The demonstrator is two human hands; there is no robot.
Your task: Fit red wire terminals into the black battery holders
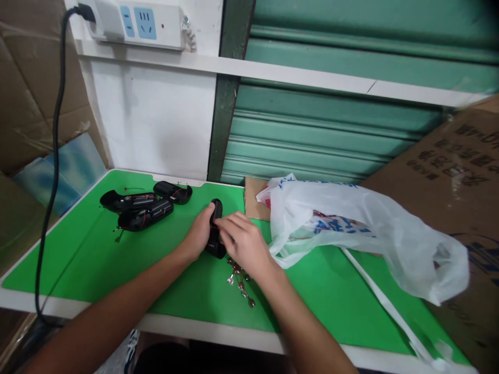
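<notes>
A black plastic shell (215, 246) lies lengthwise on the green tabletop, gripped along its left side by my left hand (199, 231). The left thumb presses near its upper end. My right hand (242, 240) reaches in from the right with its fingertips pinched together at the shell's middle. Whatever sits between those fingertips is too small or hidden to name. A bit of red wire shows inside the shell. Just below the right hand lies a small pile of shiny round metal pieces on red wires (241, 285).
Several similar black shells (145, 214) with wires sit at the back left. A white plastic bag (335, 218) rests on cardboard (255, 200) at right, with a white strip (385, 301) below it. A black cable (56, 156) hangs from the power strip (136, 23) at left.
</notes>
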